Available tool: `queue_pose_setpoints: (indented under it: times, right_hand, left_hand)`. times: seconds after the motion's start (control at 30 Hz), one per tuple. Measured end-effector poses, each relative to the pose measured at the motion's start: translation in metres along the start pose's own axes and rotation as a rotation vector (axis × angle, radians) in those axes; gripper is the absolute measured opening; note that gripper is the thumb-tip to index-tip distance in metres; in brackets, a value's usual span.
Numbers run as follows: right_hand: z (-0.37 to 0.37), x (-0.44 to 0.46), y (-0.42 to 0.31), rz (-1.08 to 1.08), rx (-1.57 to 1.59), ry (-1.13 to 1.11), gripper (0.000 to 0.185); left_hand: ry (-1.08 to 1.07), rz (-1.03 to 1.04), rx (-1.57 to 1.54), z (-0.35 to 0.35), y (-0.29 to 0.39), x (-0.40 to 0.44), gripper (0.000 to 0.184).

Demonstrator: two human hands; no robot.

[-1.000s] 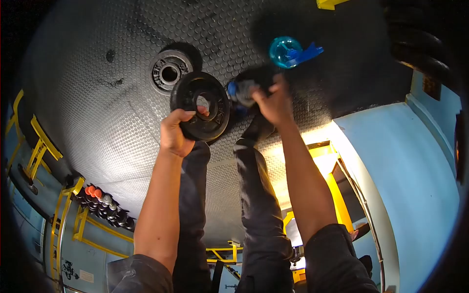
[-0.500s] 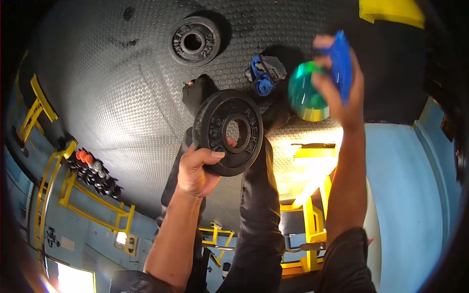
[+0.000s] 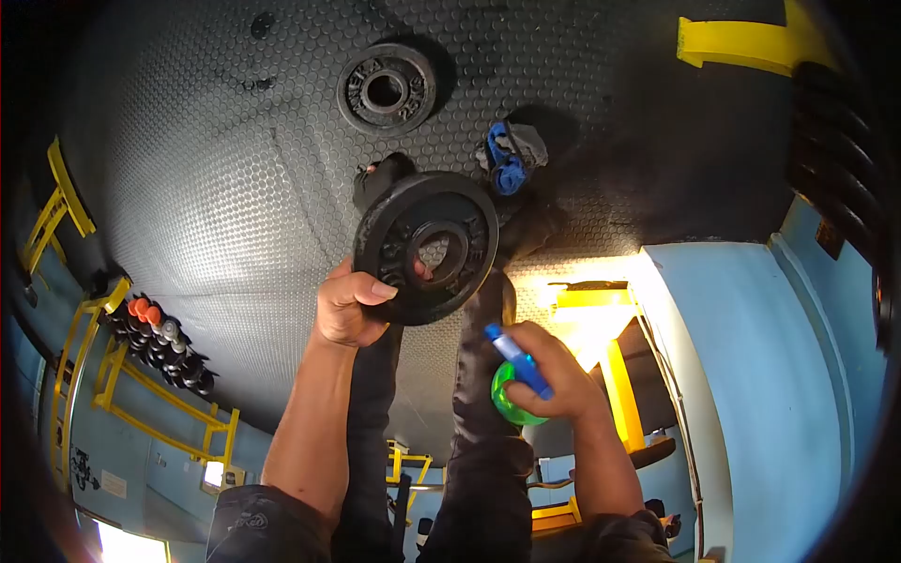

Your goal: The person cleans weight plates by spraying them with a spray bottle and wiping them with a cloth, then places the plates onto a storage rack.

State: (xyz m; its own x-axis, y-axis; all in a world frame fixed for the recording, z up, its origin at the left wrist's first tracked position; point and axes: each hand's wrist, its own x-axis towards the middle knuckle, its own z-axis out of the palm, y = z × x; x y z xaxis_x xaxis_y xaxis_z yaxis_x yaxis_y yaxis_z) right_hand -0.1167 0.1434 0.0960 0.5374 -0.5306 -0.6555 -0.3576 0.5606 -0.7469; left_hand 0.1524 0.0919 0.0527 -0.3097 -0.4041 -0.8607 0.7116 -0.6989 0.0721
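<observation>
My left hand (image 3: 351, 306) grips the lower left rim of a black weight plate (image 3: 387, 233), thumb on its face and a fingertip showing through the centre hole. The plate is tilted and held up over the floor, in front of my legs. In my right hand (image 3: 563, 373) is a spray bottle (image 3: 512, 402) with a green body and a blue spray head, its nozzle end towards the plate. My fingers wrap round the head and neck, just below and right of the plate. Any spray is too fine to make out.
A second weight plate (image 3: 413, 83) lies on the studded black floor mat (image 3: 235, 188). Near it is a crumpled blue and grey cloth (image 3: 511, 158). Yellow frames (image 3: 737, 45) stand at both sides, and a dumbbell rack (image 3: 164, 342) is at left. A blue wall (image 3: 760, 357) bounds the right.
My right hand has brought the spray bottle down and left, from upper right to close beside the plate. The held plate has shifted slightly left, still in my left hand.
</observation>
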Motion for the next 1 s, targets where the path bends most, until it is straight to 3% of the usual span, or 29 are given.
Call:
queue_pose_setpoints:
  times: [0.07, 0.13, 0.2, 0.23, 0.27, 0.4, 0.53, 0.6, 0.63, 0.77, 0.83, 0.9, 1.0]
  right_hand:
    - [-0.025, -0.011, -0.001, 0.159, 0.079, 0.121, 0.069]
    - [-0.046, -0.015, 0.036, 0.161, -0.11, 0.395, 0.071]
    - [-0.074, 0.009, 0.056, 0.068, -0.108, 0.697, 0.065]
    - [-0.09, 0.029, 0.085, -0.25, -0.329, 0.825, 0.068]
    - [-0.104, 0.047, 0.105, -0.224, -0.47, 0.919, 0.073]
    - [-0.134, 0.124, 0.14, -0.185, -0.33, 1.267, 0.084]
    - [-0.129, 0.158, 0.156, -0.169, -0.206, 1.37, 0.092]
    - [-0.126, 0.153, 0.157, 0.044, -0.244, 1.379, 0.099]
    - [-0.121, 0.148, 0.158, 0.051, -0.247, 1.38, 0.099]
    - [-0.086, 0.132, 0.21, 0.098, -0.355, 1.259, 0.103]
    - [-0.05, 0.116, 0.204, 0.663, 0.08, 0.888, 0.095]
    - [-0.003, 0.133, 0.161, 0.132, -0.533, 0.959, 0.087]
    - [0.009, 0.183, 0.101, 0.226, -0.763, 1.053, 0.075]
  left_hand:
    - [-0.005, -0.023, -0.086, -0.002, -0.001, 0.0, 0.063]
    - [-0.027, -0.033, -0.061, 0.003, 0.001, 0.0, 0.064]
    - [0.0, -0.03, -0.003, 0.007, 0.0, -0.001, 0.066]
    - [-0.007, -0.033, -0.001, 0.008, -0.001, 0.0, 0.066]
    - [-0.007, -0.041, -0.014, 0.007, -0.002, 0.0, 0.065]
    - [-0.046, -0.051, -0.024, 0.001, -0.005, 0.004, 0.063]
    - [-0.082, -0.038, -0.039, 0.004, -0.005, 0.01, 0.063]
    - [-0.094, -0.029, -0.062, 0.004, -0.004, 0.012, 0.062]
    - [-0.092, -0.036, -0.064, 0.005, -0.004, 0.012, 0.062]
    - [-0.081, -0.021, -0.116, 0.01, 0.001, 0.013, 0.062]
    - [-0.076, -0.035, -0.14, 0.008, 0.003, 0.013, 0.062]
    - [-0.058, -0.052, -0.157, 0.003, 0.006, 0.014, 0.06]
    - [-0.088, -0.071, -0.126, 0.0, 0.014, 0.012, 0.057]
